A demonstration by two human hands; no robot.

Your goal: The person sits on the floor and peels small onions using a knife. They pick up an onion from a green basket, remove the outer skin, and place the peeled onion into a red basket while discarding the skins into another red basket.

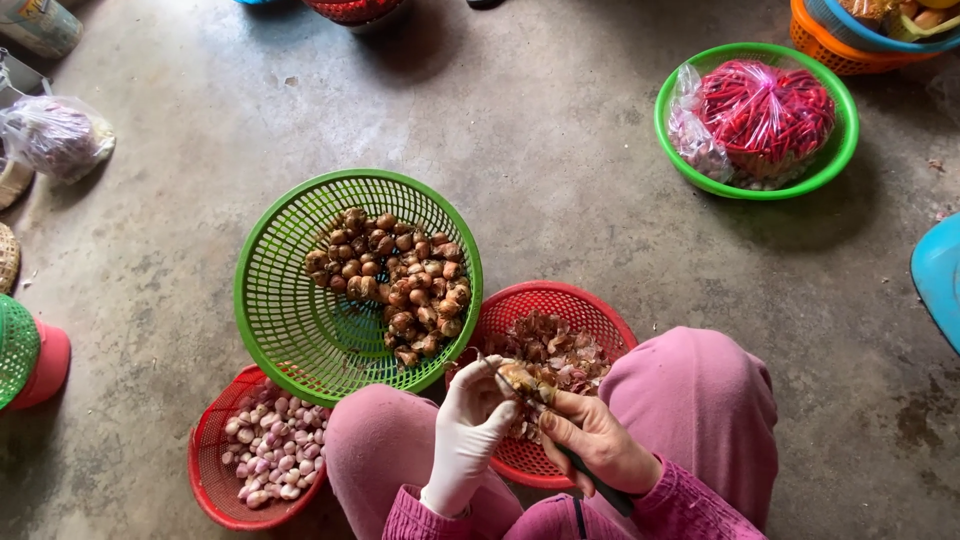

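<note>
White-gloved left hand [468, 425] pinches a shallot [519, 378] at its fingertips, over the red peel basket [600, 310] at six o'clock. Right hand [597, 438], bare, grips a dark-handled knife [590, 478] against the shallot. Green basket [290, 310] of unpeeled shallots sits at nine o'clock of the hands, and a red basket [205, 470] of peeled ones at eight.

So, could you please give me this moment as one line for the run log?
left hand: gloved, holds shallot | right hand: bare, knife at shallot | skins: red basket | unpeeled: green basket
</note>
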